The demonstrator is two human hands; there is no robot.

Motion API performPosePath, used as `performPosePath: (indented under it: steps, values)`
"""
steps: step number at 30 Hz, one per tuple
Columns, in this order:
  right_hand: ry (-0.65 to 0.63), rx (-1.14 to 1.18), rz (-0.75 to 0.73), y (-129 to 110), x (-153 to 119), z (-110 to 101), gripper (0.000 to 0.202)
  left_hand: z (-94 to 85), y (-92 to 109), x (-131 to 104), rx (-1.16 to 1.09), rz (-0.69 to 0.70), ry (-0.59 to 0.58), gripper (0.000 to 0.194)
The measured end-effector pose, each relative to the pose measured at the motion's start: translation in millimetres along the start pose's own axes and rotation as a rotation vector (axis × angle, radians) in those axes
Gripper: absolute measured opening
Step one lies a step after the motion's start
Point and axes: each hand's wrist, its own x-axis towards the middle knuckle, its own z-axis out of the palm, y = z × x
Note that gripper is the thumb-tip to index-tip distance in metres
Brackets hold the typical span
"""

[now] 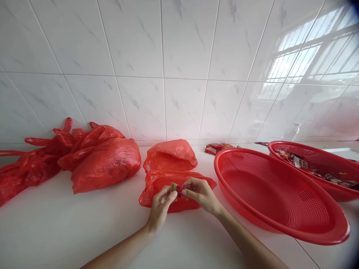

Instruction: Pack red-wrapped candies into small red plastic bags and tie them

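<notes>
A small red and gold wrapped snack [178,187] is pinched between both my hands, over the front of an open red plastic bag [157,183]. My left hand [161,209] grips its left, gold end with thumb and fingers. At its right, red end, my right hand [203,194] closes thumb and fingertips on the wrapper. Fingers cover part of the snack, so its print is unreadable. The back part of the bag [172,149] stands puffed up behind the hands.
Tied, filled red bags [109,162] lie to the left. A large oval red basket [252,190] stands close on the right; another basket [316,149] beyond it holds several wrapped packets. Small red packets [215,148] lie near the tiled wall [185,108], on the white counter [84,228].
</notes>
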Motion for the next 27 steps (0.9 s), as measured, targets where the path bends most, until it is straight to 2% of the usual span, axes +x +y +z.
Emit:
performPosePath:
  steps: [12,20,25,27]
  values:
    - [-0.009,-0.018,-0.011,1.6,-0.5,1.0,0.025,0.2,-5.0,3.0,0.001,0.025,-0.02,0.024]
    - [-0.015,-0.008,-0.028,3.0,-1.6,2.5,0.021,-1.0,-2.5,1.1,-0.033,-0.015,-0.029,0.021]
    - [0.05,-0.129,-0.176,0.0,-2.4,1.5,0.008,-4.1,-5.2,1.0,-0.039,-0.033,-0.051,0.03]
    - [0.078,-0.215,-0.254,-0.7,-2.7,1.4,0.009,-4.0,-6.0,1.5,-0.058,-0.04,-0.062,0.034]
